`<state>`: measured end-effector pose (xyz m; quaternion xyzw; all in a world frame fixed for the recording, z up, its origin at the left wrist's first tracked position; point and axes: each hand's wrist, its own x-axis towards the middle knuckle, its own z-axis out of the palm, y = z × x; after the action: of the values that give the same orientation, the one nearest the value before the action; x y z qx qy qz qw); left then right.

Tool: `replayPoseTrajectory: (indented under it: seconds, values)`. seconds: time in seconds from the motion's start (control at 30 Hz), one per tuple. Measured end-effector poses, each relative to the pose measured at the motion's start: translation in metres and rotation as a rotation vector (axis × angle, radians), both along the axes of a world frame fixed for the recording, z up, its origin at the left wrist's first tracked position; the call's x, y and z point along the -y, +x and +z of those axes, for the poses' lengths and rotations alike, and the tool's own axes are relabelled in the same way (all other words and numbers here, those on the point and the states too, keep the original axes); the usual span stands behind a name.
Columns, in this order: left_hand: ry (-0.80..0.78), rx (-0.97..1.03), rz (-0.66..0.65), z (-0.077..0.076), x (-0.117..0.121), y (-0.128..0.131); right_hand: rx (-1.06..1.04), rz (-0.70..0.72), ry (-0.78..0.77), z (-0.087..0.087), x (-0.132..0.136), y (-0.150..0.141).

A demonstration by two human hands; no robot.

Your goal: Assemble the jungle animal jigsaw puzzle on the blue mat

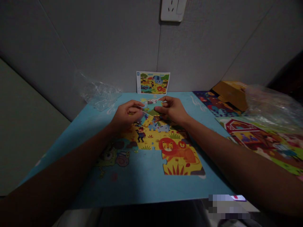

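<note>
A partly built animal jigsaw [165, 142] with a lion lies on the blue table [142, 179]. Both hands meet at its far edge. My left hand [125, 114] pinches one end of a loose puzzle piece [152, 107], fingers curled. My right hand [172, 109] grips the other end of the same piece, thumb and fingers pressed on it. The piece is held tilted just above the jigsaw's top row.
A reference picture card [153, 82] leans on the wall behind the hands. A crumpled clear plastic bag [99, 91] lies at the back left. At the right are another bag [272, 105], a yellow box [233, 93] and a second colourful puzzle [260, 138]. A wall socket [172, 9] is above.
</note>
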<state>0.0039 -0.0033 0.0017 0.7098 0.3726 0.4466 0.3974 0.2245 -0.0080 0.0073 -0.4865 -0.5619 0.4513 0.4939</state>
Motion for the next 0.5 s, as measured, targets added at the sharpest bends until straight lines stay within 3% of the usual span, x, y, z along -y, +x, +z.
replayPoseTrajectory:
  seconds: [0.13, 0.23, 0.33, 0.4, 0.5]
  values:
    - [0.037, 0.046, 0.129, -0.002, -0.007, -0.003, 0.071, -0.052, 0.103, -0.001, -0.003, 0.005]
    - [0.120, 0.009, 0.309, -0.005, -0.015, -0.009, 0.129, -0.129, 0.225, -0.004, -0.011, 0.012]
    - [0.130, -0.214, 0.432, -0.010, -0.023, -0.015, 0.125, -0.174, 0.261, -0.008, -0.017, 0.017]
    - [0.116, -0.441, 0.428, -0.011, -0.025, -0.018, 0.092, -0.167, 0.242, -0.008, -0.018, 0.017]
    - [0.287, -0.614, 0.373, -0.010, -0.021, -0.018, 0.070, -0.095, 0.187, -0.006, -0.012, 0.010]
